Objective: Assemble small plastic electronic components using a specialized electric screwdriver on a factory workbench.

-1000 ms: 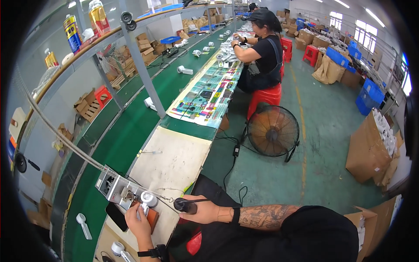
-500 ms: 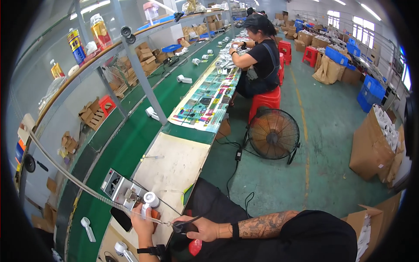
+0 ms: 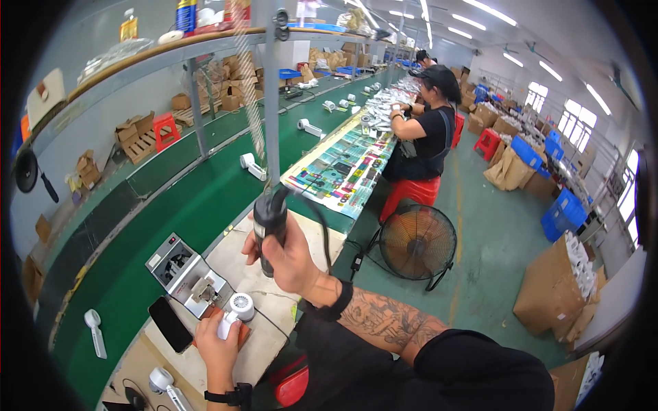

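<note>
My left hand (image 3: 216, 344) is closed on a small white handheld fan (image 3: 241, 307) with a round grille, low over the near end of the workbench (image 3: 271, 329). It rests beside a small metal fixture (image 3: 205, 290) in front of a grey-white box-shaped device (image 3: 179, 268). Higher and to the right, my right hand (image 3: 293, 260) is wrapped round a black electric screwdriver (image 3: 269, 222). The screwdriver is upright under a coiled spring (image 3: 252, 109), and a black cord curves from its top. Its tip is not clearly visible.
A black phone (image 3: 171, 325) lies left of my left hand. More white fans (image 3: 96, 334) lie on the green conveyor (image 3: 212, 188) and near my left forearm. A metal post (image 3: 273, 116) rises ahead. A floor fan (image 3: 417, 243) and a seated co-worker (image 3: 432, 120) are to the right.
My right hand has lifted the screwdriver up and away from the white fan, and the spring now hangs more steeply. My left hand stays on the fan. The view has tilted up.
</note>
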### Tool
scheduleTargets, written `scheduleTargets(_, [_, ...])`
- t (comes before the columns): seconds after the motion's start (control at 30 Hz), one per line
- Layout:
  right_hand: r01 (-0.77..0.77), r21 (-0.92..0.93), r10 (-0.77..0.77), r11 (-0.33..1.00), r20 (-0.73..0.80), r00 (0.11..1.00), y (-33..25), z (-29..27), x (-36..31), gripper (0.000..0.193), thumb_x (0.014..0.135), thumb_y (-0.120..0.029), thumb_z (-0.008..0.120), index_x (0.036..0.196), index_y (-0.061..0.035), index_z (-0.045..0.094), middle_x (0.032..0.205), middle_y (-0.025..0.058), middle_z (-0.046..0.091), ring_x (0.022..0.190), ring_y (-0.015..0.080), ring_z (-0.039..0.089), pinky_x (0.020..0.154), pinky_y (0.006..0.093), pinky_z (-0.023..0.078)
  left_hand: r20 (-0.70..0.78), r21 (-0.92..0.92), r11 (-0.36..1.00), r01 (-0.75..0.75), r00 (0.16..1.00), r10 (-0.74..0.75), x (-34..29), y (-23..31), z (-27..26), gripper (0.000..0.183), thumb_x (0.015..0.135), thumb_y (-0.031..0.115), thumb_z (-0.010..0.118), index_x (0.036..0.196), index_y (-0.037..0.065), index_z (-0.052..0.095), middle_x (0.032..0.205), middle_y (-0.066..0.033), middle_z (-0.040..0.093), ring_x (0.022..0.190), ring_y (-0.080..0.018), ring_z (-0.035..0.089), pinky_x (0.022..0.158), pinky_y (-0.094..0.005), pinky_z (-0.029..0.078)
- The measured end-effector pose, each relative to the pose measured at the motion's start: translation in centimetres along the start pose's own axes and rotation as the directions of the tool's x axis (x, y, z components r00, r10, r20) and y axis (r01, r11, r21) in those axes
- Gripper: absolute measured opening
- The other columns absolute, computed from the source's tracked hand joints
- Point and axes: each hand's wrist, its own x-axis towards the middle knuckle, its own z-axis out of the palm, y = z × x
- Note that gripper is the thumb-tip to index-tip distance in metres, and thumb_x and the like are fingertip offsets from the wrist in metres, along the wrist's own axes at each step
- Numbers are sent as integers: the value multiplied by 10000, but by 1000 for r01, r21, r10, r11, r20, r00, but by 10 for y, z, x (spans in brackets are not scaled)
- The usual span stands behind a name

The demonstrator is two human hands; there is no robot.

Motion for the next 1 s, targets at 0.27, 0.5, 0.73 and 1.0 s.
scheduleTargets(0.27, [-82, -85, 87, 993, 66, 994, 77, 75, 62, 873, 923, -875, 422, 1188, -48, 507, 678, 30, 545, 542, 122, 532, 488, 276, 432, -61, -150, 988, 18, 998, -28, 25, -26, -10, 395, 717, 265, 919, 1021, 51, 786, 1012, -118, 744, 941, -342, 698, 847, -441, 555])
scheduleTargets(0.5, [-216, 18, 212, 976, 107, 971, 152, 92, 50, 979, 872, -947, 356, 1238, -48, 482, 707, 67, 569, 603, 174, 565, 625, 373, 517, 3, -116, 992, 41, 999, -40, 31, -58, -6, 400, 734, 259, 905, 1076, 95, 777, 921, -53, 666, 854, -272, 631, 763, -391, 508])
scheduleTargets(0.73, [-254, -19, 253, 967, 181, 950, 191, 101, 30, 971, 870, -949, 348, 1254, -65, 473, 723, 81, 590, 622, 176, 567, 647, 359, 508, -11, -127, 990, 64, 998, -66, 28, -69, 1, 399, 729, 203, 886, 1093, 84, 777, 947, -49, 680, 854, -275, 635, 752, -398, 511])
scheduleTargets(1.0, [-318, 39, 317, 947, 33, 948, 190, 98, 11, 965, 737, -891, 649, 1221, -71, 490, 731, 40, 612, 616, 134, 595, 562, 275, 493, -3, -76, 997, 11, 1000, -12, 40, -51, 6, 380, 736, 221, 860, 1078, 79, 774, 1033, -73, 711, 928, -310, 666, 822, -424, 525])
